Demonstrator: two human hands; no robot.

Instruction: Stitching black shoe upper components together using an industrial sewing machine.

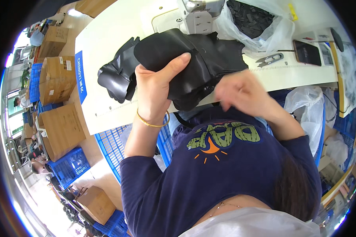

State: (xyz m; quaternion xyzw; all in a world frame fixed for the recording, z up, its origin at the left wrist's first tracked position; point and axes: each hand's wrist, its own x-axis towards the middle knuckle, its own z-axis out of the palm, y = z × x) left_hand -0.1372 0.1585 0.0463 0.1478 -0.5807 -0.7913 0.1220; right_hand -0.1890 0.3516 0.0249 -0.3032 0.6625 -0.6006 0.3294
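My left hand (158,81) is closed on a bundle of black leather-like pieces (188,65), its thumb pressed on top and its fingers hidden beneath. The bundle lies over the front edge of the white sewing table, with more folded black pieces (120,77) to the left of my wrist. Just right of the bundle's lower edge is my right hand (241,93), smeared by motion. Its fingers look bent, and whether they hold anything cannot be made out. Behind the bundle stands the head of a sewing machine (197,19).
A clear plastic bag (278,33) of small black scraps sits at the back right. Thread snips (270,60) and a phone (307,53) lie on the table's right side. Blue crates (109,148) stand under the front edge. Cardboard boxes (59,130) line the floor at left.
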